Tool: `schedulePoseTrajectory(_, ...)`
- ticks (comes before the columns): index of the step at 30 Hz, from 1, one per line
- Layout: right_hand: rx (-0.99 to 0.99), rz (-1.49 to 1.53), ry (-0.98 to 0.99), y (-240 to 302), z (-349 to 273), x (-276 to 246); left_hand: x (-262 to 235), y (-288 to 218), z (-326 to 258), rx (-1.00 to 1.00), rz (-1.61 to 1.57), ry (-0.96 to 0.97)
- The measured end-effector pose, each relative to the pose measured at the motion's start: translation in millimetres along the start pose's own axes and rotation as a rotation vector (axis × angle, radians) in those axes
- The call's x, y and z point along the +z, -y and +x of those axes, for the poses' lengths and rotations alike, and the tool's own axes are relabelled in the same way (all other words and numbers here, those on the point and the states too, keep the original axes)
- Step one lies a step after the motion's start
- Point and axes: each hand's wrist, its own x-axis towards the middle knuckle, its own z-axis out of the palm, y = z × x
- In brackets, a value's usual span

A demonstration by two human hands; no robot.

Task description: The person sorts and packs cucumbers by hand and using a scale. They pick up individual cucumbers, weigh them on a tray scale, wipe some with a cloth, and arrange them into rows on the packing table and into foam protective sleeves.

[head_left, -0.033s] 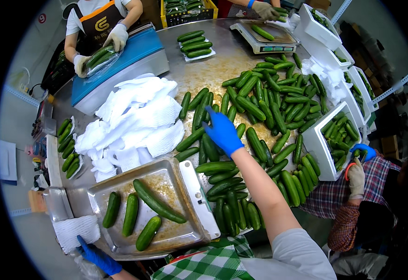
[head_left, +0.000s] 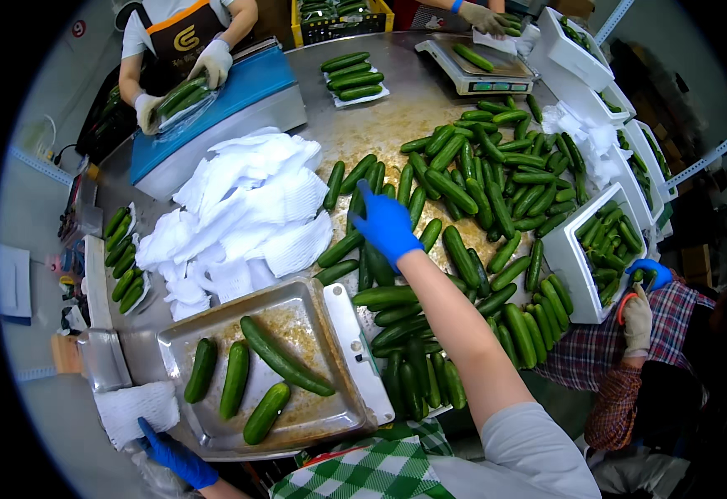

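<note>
My right hand point(head_left: 388, 234), in a blue glove, reaches over loose cucumbers point(head_left: 457, 192) on the table. Its index finger points away from me, the thumb is apart, and no object shows in it. At the lower left, my blue-gloved left hand point(head_left: 179, 459) grips the edge of a white foam net sheet point(head_left: 136, 411), though its lower fingers are partly hidden. Beside that sheet lies a metal tray point(head_left: 348, 409) with several cucumbers on it, one longer and slightly curved. A heap of white foam nets point(head_left: 243, 208) sits beyond the tray.
Across the table, a person's gloved hands handle a wrapped cucumber pack point(head_left: 185, 101) by a blue-topped machine point(head_left: 214, 115). A scale point(head_left: 476, 71) stands at the far right. White foam boxes point(head_left: 565, 266) of cucumbers line the right side, where another person holds red-handled scissors point(head_left: 624, 306).
My right hand has shifted slightly left over the cucumbers, its thumb and index finger still apart. My left hand stays at the foam net sheet. The whole view has shifted a little.
</note>
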Motion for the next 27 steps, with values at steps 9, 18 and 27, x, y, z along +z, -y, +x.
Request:
schedulePoseTrajectory(9,0.074,0.546,-0.023,-28.4,15.4,35.7,-25.5,-17.3,-16.0,0.053,-0.079,-0.037)
schedulePoseTrajectory(18,-0.317,0.861,0.084,81.7,-148.6,-60.3,-65.2,-8.6,-26.6,0.044,-0.246,-0.147)
schedulePoseTrajectory(27,-0.539,-0.033,0.007,157.6,-220.2,-39.3,-120.5,7.7,-6.9,0.107,-0.328,-0.153)
